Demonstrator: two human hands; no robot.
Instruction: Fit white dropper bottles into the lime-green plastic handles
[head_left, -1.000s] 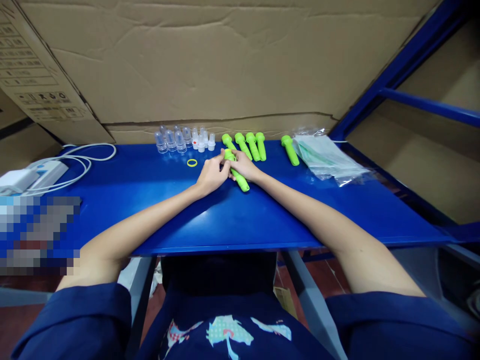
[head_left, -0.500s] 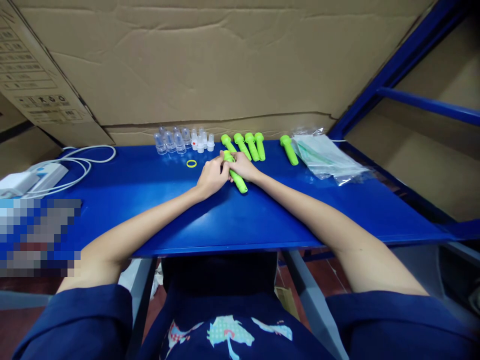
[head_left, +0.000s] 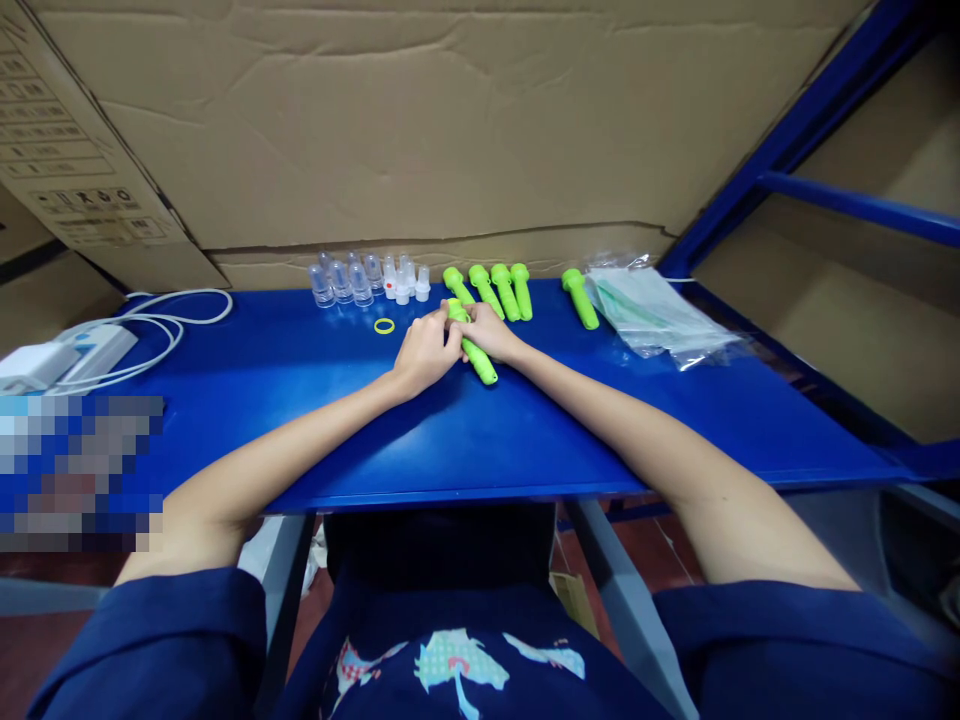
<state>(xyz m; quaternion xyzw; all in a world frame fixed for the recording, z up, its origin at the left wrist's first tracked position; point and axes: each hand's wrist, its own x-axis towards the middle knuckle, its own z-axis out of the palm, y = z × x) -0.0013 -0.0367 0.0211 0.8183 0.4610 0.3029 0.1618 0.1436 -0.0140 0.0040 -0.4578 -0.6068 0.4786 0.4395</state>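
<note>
L hand (head_left: pixel 426 352) & R hand (head_left: pixel 491 335) close tog., both curled, forearms (head_left: pixel 307 432) angled fwd & in

Workshop, blue workbench (head_left: pixel 450 450), cardboard backing (head_left: pixel 465 130), blue frame (head_left: pixel 795 140)

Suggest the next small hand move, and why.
Probably steady the green flashlight-shaped piece with the right hand while the left hand adjusts its wide end: both hands meet around that end, and the tail juts out unheld.
</note>
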